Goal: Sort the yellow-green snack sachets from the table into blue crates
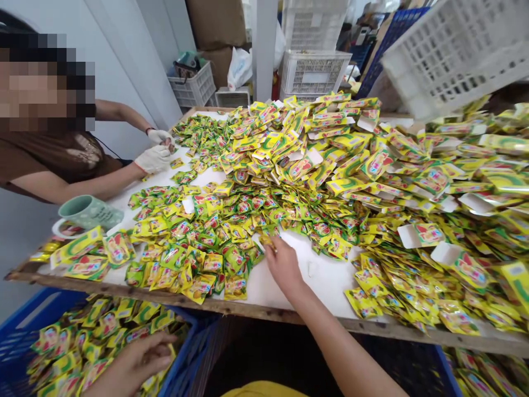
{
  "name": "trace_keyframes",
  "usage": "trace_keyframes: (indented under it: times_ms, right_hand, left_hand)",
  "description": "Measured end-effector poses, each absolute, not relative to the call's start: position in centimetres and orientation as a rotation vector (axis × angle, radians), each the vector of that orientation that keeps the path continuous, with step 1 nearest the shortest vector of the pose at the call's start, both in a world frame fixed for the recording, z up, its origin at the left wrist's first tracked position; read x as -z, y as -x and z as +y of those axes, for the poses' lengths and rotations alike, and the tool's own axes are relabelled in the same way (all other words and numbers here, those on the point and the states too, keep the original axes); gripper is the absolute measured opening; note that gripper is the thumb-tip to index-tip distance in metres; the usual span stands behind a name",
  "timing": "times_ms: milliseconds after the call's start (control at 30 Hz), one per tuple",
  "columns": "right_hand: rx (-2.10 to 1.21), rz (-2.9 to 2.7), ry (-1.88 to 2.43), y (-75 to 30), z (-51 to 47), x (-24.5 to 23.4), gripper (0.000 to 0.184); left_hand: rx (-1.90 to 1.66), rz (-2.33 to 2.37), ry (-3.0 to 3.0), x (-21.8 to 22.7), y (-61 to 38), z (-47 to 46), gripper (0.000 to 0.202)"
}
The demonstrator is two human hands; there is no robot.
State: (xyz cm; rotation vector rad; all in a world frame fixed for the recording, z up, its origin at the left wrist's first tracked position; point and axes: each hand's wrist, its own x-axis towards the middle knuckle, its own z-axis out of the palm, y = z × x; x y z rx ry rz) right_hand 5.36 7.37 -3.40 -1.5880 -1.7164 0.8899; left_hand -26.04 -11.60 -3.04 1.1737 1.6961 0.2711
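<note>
Over the white tabletop (264,281), my right hand (285,267) has its fingertips closed on a small yellow packet (266,241), at the edge of a heap of green and yellow sachets (206,242). Low on the left, my left hand (138,358) is above a blue crate (188,336) holding many filled yellow cartons (103,325). Its thumb and fingers are apart, and yellow cartons show just beneath and beside them. Loose yellow sachets (392,286) spread to the right of my right hand.
A large pile of yellow cartons (314,143), some with open flaps, covers the back and right. A green mug (88,212) stands at left. Across the table, a co-worker's gloved hands (155,157) are by the sachets. A white crate (458,60) tilts over the pile.
</note>
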Motion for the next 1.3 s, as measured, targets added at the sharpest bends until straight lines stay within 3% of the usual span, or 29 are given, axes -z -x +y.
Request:
trace_keyframes:
  times_ms: [100, 233, 467, 667, 767, 833, 900, 1033, 1200, 1300]
  right_hand:
    - [-1.030, -1.480, 1.672, -6.7, 9.3, 4.4, 0.019]
    - [-0.980, -1.394, 1.810, -6.3, 12.1, 5.2, 0.033]
    - [-0.781, -1.531, 1.838, -6.1, 11.2, 3.9, 0.018]
    - [-0.984, -1.599, 1.557, -8.9, 6.6, 4.3, 0.019]
    - [-1.133, -1.519, 1.493, -11.4, 4.0, 4.7, 0.011]
    - [-1.217, -1.420, 1.482, -13.1, 2.6, 5.0, 0.013]
    - [-1.281, -1.303, 1.487, -14.7, 1.7, 5.3, 0.019]
    - [-1.306, -1.101, 1.446, -17.9, 1.6, 4.1, 0.029]
    - [-0.837, -0.948, 1.354, -19.9, 3.7, -0.7, 0.022]
    - [-0.786, -1.139, 1.271, -19.0, 4.9, -1.8, 0.021]
  left_hand:
    - [-0.261, 1.472, -1.237, -0.4, 22.7, -8.1, 0.035]
    - [-0.287, 1.318, -1.544, -4.6, 16.6, -1.4, 0.026]
    - [-0.617, 1.241, -1.693, -4.0, 9.8, 7.7, 0.016]
    - [-0.971, 1.272, -1.862, -4.2, 1.3, 17.4, 0.010]
    - [-1.088, 1.309, -1.881, -3.8, -4.4, 22.4, 0.026]
    - [-1.146, 1.357, -1.863, -3.6, -7.5, 25.0, 0.042]
    - [-1.185, 1.401, -1.832, -3.5, -9.4, 26.6, 0.044]
    - [-1.171, 1.426, -1.767, -3.3, -8.6, 25.4, 0.029]
    - [-0.908, 1.080, -1.607, -1.3, -2.9, 14.8, 0.022]
    - [-0.820, 0.989, -1.378, 0.4, -0.5, 7.9, 0.021]
